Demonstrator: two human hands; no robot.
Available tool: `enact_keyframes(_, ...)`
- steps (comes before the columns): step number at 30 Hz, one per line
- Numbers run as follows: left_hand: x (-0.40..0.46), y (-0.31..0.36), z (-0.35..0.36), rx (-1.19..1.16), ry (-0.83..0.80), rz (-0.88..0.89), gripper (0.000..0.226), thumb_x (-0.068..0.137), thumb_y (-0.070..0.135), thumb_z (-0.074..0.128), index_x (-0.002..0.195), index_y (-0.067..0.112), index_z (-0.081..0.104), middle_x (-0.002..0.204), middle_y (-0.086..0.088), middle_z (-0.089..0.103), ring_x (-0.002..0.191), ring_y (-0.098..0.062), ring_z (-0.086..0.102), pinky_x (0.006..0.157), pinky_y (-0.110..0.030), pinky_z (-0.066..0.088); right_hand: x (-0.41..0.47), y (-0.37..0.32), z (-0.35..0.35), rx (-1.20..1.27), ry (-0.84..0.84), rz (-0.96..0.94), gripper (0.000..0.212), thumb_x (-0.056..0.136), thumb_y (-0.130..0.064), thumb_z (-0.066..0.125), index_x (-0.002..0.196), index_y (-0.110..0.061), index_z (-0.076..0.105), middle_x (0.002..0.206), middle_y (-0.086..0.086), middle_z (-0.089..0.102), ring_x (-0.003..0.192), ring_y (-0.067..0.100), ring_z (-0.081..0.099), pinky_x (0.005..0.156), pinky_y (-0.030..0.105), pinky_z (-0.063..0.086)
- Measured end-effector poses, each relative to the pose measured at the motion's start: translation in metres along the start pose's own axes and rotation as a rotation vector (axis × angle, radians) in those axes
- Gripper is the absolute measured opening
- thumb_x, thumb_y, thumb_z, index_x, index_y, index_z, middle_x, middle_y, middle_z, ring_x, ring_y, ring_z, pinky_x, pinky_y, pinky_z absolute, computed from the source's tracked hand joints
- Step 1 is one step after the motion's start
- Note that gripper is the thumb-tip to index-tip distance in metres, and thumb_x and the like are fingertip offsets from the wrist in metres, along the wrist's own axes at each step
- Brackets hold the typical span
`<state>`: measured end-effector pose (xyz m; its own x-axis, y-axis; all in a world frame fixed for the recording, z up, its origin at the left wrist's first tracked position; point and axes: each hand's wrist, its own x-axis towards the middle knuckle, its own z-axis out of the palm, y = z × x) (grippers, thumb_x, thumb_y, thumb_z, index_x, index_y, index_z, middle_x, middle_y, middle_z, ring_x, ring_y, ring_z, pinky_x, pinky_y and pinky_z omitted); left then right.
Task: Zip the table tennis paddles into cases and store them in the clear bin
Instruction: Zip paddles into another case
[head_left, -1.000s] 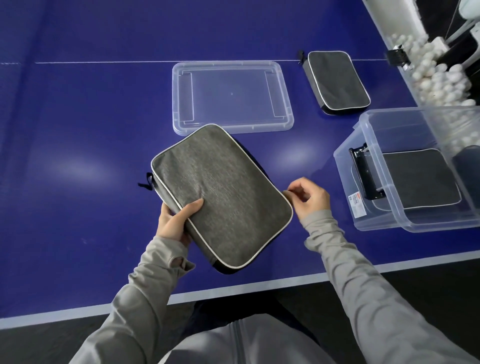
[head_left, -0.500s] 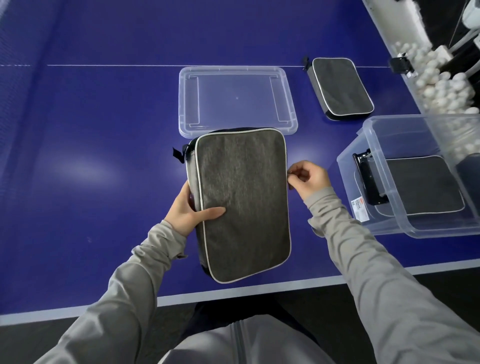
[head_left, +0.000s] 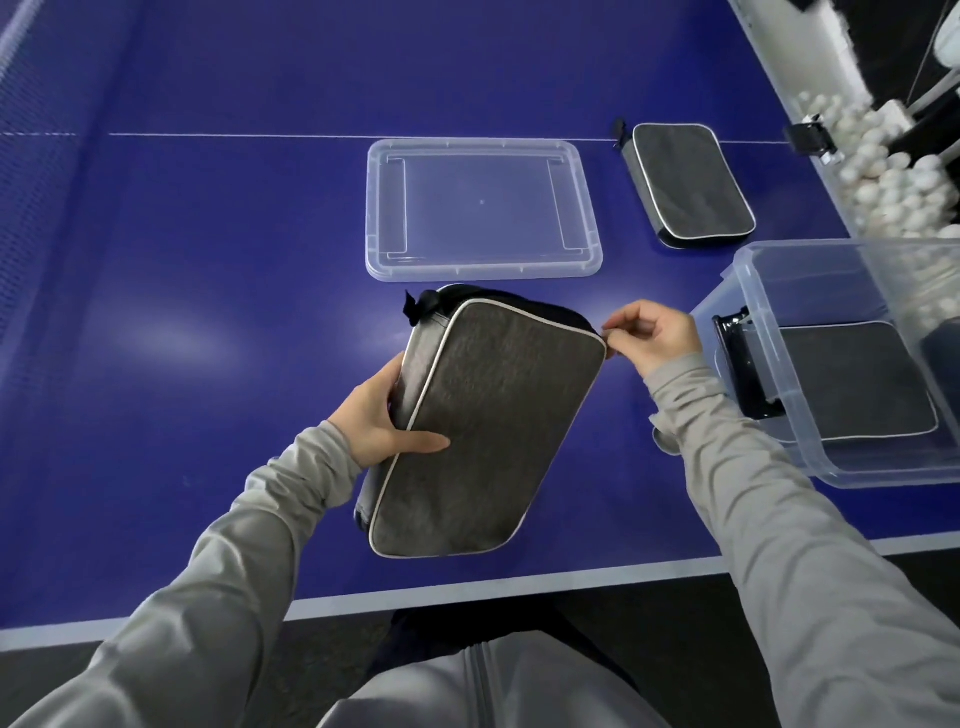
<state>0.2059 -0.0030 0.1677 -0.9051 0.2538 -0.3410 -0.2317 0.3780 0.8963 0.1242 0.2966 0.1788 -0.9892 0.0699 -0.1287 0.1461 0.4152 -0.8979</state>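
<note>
Grey paddle case (head_left: 483, 431) sits near the front edge of the blue counter (head_left: 208, 312), tilted, its far end raised toward the camera side, white piping around the top face. Left hand (head_left: 379, 421) grips the case's left edge: thumb laid flat on the top fabric, fingers (head_left: 387, 387) curled around the side. Right hand (head_left: 649, 338) is at the case's far right corner, thumb and forefinger pinched together on something small there, presumably the zipper pull; too small to confirm. Black strap loop (head_left: 418, 306) sticks out at the far left corner.

Clear bin (head_left: 753, 291) stands on the right of the counter, tipped with its opening toward the person, one grey case (head_left: 852, 384) already lying inside. Clear lid (head_left: 483, 208) lies flat just beyond the held case. Another grey case (head_left: 691, 182) lies right of the lid, apart from it. White balls (head_left: 883, 176) are piled off the counter's right edge.
</note>
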Motion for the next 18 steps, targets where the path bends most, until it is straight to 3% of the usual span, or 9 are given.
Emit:
enact_keyframes(7,0.002,0.013,-0.01,0.258,0.008,0.015,0.093,0.059,0.02,0.088,0.136,0.024,0.037,0.111,0.002,0.064,0.103,-0.021,0.061,0.096,-0.035,0.046,-0.006,-0.008,0.005,-0.109,-0.006,-0.066,0.034,0.075,0.006,0.064,0.063,-0.025,0.06,0.062,-0.002,0.063,0.048,0.001,0.059,0.061,0.021,0.055)
enact_keyframes(11,0.001,0.02,-0.016,0.374,-0.017,0.037,0.087,0.059,0.025,0.088,0.132,0.021,0.04,0.108,-0.001,0.066,0.097,-0.023,0.062,0.091,-0.036,0.048,-0.009,-0.015,0.007,-0.136,0.042,-0.088,0.033,0.073,0.003,0.065,0.063,-0.028,0.059,0.061,-0.006,0.062,0.047,-0.001,0.056,0.056,0.011,0.049)
enact_keyframes(18,0.004,0.035,-0.017,0.565,-0.063,0.071,0.071,0.059,0.031,0.086,0.119,0.022,0.047,0.086,0.005,0.065,0.077,-0.02,0.06,0.074,-0.027,0.046,-0.023,-0.036,0.018,-0.059,0.074,-0.129,0.035,0.073,0.004,0.064,0.062,-0.029,0.059,0.06,-0.009,0.062,0.049,-0.001,0.057,0.057,0.011,0.047)
